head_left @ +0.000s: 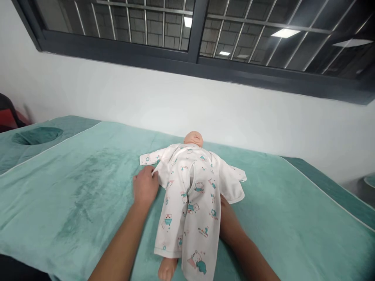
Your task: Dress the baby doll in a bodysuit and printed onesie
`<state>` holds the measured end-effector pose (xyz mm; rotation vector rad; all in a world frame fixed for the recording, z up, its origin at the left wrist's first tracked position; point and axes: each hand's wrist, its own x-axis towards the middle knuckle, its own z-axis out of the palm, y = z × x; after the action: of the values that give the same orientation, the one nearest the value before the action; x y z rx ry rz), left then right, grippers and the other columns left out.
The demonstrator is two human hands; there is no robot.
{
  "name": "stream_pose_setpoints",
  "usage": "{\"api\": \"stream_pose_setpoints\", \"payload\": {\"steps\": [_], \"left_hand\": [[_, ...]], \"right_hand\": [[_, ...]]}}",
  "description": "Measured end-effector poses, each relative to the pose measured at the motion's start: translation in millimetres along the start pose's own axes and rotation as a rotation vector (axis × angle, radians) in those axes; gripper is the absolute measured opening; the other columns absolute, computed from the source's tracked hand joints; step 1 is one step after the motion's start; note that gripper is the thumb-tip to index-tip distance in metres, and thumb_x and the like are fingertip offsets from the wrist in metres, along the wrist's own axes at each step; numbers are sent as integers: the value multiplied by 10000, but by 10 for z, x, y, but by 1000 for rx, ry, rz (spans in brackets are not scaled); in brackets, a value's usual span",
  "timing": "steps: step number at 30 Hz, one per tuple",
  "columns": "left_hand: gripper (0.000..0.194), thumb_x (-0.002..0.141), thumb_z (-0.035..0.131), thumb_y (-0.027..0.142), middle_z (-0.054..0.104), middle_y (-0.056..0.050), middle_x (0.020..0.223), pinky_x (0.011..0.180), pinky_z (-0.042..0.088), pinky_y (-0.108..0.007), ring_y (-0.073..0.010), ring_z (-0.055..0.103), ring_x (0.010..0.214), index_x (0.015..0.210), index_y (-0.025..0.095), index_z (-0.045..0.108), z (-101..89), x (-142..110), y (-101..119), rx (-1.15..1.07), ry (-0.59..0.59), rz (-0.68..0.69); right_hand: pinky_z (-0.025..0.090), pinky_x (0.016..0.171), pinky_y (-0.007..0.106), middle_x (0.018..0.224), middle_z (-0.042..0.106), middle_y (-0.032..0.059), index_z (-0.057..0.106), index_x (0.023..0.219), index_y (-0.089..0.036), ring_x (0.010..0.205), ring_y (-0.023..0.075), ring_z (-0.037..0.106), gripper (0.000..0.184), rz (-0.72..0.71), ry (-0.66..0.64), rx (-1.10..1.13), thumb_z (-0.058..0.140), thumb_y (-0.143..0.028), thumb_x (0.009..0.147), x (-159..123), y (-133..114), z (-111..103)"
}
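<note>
A baby doll (193, 138) lies on its back on a teal towel (88, 183), dressed in a white printed romper (190, 195). One bare foot (166, 269) sticks out at the bottom. My left hand (145, 186) rests at the romper's left side near the sleeve, fingers curled onto the cloth edge. My right hand (225, 207) is tucked under the romper's right flap, its fingers hidden by the fabric.
The towel covers a massage bed with a face hole (38, 135) at the far left. A white wall (263, 117) and dark window frame (187, 58) stand behind. A red and black object (8, 115) sits at the left edge.
</note>
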<state>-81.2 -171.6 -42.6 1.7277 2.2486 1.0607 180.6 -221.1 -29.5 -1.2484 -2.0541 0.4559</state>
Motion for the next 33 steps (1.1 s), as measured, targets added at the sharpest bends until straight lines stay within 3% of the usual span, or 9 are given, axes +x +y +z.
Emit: {"api": "stream_pose_setpoints", "payload": {"steps": [4,7,12,19,23,26,28,30,33], "left_hand": [[137,880,440,283,626,-51,928,764,446,-325,-213,582,855,913,210,550,-83,-126,-6,-304,176,-52],[122,882,465,296,616,-32,919,784,452,-308,-195,580,861,908,216,553,-136,-237,1,-406,221,-60],[89,878,493,273,572,-24,917,791,458,-303,-181,555,868,888,214,560,-174,-298,21,-458,321,-10],[129,842,462,97,498,-49,928,812,453,-316,-177,532,902,865,181,558,-136,-302,4,-326,474,250],[156,819,487,66,476,-60,979,763,463,-296,-170,529,901,898,173,571,-77,-301,-7,-283,520,344],[171,821,481,59,474,-70,1006,823,465,-319,-179,526,948,921,171,562,-44,-287,16,-283,523,392],[162,836,472,77,479,-77,1025,864,460,-340,-187,523,980,936,173,556,-28,-274,37,-302,489,400],[120,855,497,139,485,-83,1051,867,463,-348,-198,519,1007,956,178,549,-15,-255,47,-343,437,362],[194,851,568,293,496,-89,1111,824,485,-342,-215,525,1030,1012,189,533,0,-207,27,-451,347,200]], "right_hand": [[500,937,534,1122,698,117,706,1099,-244,1075,342,624,313,-234,0,-245,603,-237,803,-19,46,-1],[502,931,528,1056,723,110,726,1039,-229,1033,323,646,266,-307,-13,-335,578,-207,819,-77,103,0],[449,1003,519,931,746,70,734,1006,-269,1011,281,656,287,-345,-54,-304,565,-140,813,-194,120,-27],[402,1042,522,1020,733,55,725,1034,-288,1089,266,618,356,-292,-71,-186,508,-90,834,-278,37,-91],[437,1026,441,1196,667,44,697,1086,-274,1192,236,556,390,-69,-63,-64,400,-128,878,-381,162,-213],[482,947,428,1229,642,77,645,1154,-229,1115,261,601,357,298,228,-85,432,-329,886,-414,418,-371],[496,882,427,1193,651,115,616,1173,-188,1031,285,631,455,511,373,-151,479,-461,835,-368,607,-500],[496,825,404,1111,676,129,605,1151,-162,961,284,645,525,635,381,-188,503,-532,793,-270,756,-628],[472,741,355,945,706,89,635,1024,-184,857,258,647,468,693,248,-228,526,-559,766,-79,863,-773]]}}
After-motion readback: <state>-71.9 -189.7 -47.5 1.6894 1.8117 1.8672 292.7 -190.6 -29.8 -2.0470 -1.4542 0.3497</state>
